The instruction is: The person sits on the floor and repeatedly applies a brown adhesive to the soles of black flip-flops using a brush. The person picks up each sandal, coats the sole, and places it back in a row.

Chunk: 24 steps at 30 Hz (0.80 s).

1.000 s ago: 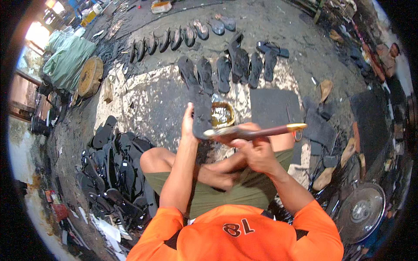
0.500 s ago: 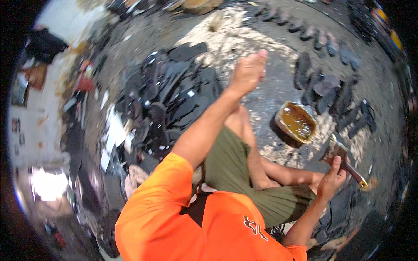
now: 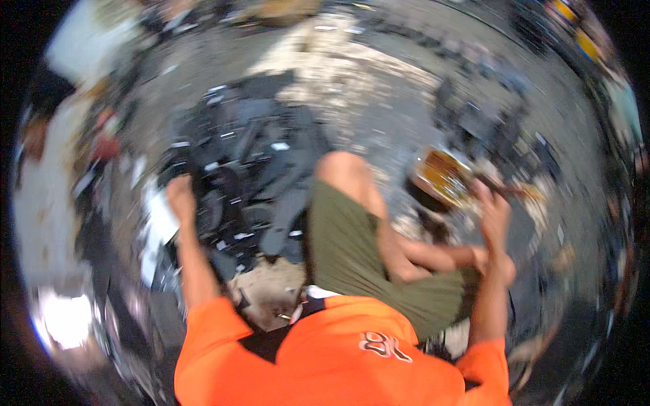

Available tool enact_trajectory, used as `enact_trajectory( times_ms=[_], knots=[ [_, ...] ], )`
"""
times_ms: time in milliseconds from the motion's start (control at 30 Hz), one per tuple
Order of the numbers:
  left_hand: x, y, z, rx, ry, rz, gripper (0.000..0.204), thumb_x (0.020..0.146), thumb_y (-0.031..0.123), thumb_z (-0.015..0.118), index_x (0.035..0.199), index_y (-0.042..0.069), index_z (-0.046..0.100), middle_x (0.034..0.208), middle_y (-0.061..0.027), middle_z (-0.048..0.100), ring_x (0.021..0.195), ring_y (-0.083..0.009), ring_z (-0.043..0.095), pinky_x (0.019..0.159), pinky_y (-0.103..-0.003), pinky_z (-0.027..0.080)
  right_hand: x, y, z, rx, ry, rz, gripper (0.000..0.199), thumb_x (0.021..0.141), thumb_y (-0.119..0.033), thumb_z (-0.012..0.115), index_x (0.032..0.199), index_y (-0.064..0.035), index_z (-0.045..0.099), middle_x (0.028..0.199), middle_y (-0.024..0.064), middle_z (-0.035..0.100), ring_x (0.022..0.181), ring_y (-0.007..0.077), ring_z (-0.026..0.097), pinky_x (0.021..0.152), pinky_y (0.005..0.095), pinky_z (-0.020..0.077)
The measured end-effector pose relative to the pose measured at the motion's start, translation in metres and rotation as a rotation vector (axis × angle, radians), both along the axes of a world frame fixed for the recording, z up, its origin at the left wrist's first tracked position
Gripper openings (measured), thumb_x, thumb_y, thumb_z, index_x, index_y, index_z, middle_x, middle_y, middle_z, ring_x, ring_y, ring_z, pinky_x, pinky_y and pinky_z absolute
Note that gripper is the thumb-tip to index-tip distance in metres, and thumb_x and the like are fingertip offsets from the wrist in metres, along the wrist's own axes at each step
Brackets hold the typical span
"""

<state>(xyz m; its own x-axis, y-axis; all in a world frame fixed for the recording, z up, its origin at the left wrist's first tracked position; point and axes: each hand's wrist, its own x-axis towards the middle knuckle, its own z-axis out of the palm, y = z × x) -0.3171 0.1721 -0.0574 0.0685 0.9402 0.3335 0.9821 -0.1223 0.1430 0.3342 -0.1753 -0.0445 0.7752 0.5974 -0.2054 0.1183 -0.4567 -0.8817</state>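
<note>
Orange jersey cloth (image 3: 338,358) fills the near edge, olive shorts (image 3: 352,264) over folded legs just beyond. The left hand (image 3: 180,197) reaches out to the heap of black rubber sole pieces (image 3: 250,169) on the person's left; motion blur hides whether its fingers are spread or closed on a piece. The right hand (image 3: 493,211) is wrapped round a dark-handled tool (image 3: 518,193), held just beside the amber-filled square tin (image 3: 443,177) on the gritty ground (image 3: 379,74). Risk, as I judge it: with the gaze swinging left, the tool hand is unwatched and could tip the tin, or the reaching hand could drag loose pieces off the heap.
</note>
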Motion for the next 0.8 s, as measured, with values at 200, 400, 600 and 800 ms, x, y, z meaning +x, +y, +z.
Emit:
enact_trajectory(
  times_ms=[200, 400, 600, 800],
  knots=[
    [0.156, -0.063, 0.092, 0.172, -0.434, -0.368, 0.042, 0.101, 0.025, 0.054, 0.132, -0.003, 0.057, 0.117, -0.0192, 0.066, 0.103, -0.0286, 0.061, 0.094, -0.038, 0.045, 0.013, 0.058, -0.101, -0.386, -0.567, 0.298, 0.042, 0.085, -0.039, 0.072, 0.106, -0.0029, 0.069, 0.108, 0.0183, 0.068, 0.102, 0.0382, 0.062, 0.088, 0.0463, 0.0493],
    [0.251, -0.152, 0.051, -0.379, -0.482, -0.687, 0.043, 0.091, 0.016, 0.061, 0.131, 0.000, 0.060, 0.120, -0.0211, 0.062, 0.107, -0.0313, 0.058, 0.096, -0.038, 0.043, 0.011, 0.052, -0.071, 0.485, -0.142, -0.021, 0.031, 0.086, -0.024, 0.076, 0.111, -0.0079, 0.071, 0.104, 0.0118, 0.071, 0.094, 0.0232, 0.066, 0.085, 0.0346, 0.0513],
    [0.307, -0.171, 0.047, -0.242, -0.364, -0.733, 0.093, 0.076, 0.034, 0.081, 0.149, 0.000, 0.035, 0.148, -0.0207, 0.040, 0.137, -0.0346, 0.037, 0.113, -0.044, 0.028, 0.066, -0.044, -0.025, -0.787, -0.774, 0.295, 0.019, 0.087, -0.026, 0.071, 0.100, -0.0133, 0.076, 0.099, 0.0176, 0.070, 0.087, 0.0365, 0.067, 0.081, 0.0398, 0.0517],
    [0.332, -0.170, 0.084, -0.796, -1.453, -0.436, 0.062, 0.088, 0.042, 0.063, 0.133, 0.001, 0.053, 0.125, -0.0121, 0.062, 0.113, -0.0256, 0.059, 0.100, -0.039, 0.046, -0.037, 0.005, 0.084, 0.500, 0.060, -0.167, 0.034, 0.093, -0.027, 0.069, 0.112, 0.0015, 0.066, 0.091, 0.0031, 0.068, 0.090, 0.0094, 0.060, 0.078, 0.0276, 0.0497]
  ],
)
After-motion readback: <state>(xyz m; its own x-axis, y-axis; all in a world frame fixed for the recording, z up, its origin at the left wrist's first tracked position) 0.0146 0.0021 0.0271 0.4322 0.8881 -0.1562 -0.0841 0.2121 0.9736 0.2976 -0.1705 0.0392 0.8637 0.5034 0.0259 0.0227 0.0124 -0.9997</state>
